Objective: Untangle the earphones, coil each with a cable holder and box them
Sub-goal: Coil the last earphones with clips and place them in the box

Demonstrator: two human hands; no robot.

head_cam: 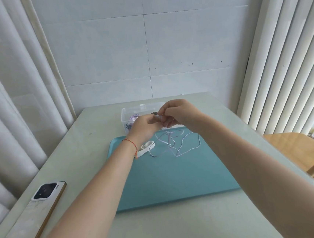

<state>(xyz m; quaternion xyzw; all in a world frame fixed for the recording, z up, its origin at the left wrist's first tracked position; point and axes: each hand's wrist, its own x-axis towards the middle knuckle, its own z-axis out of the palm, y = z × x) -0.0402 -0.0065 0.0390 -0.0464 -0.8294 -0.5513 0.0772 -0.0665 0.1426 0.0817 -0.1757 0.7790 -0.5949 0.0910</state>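
Observation:
A white earphone cable (176,145) hangs in loose loops from both hands down onto the teal tray (177,174). My left hand (145,127) and my right hand (178,113) meet above the tray's far edge, and both pinch the upper end of the cable between fingertips. A white cable holder (145,148) lies on the tray beside my left wrist. Behind the hands stands a clear plastic box (126,112) holding a coiled purplish earphone (134,118) and something dark; my hands hide most of its inside.
A phone (34,213) lies face down near the table's left front edge. Curtains hang at the left, vertical blinds at the right. A wooden chair (309,154) stands off the table's right side. A tiled wall closes the back.

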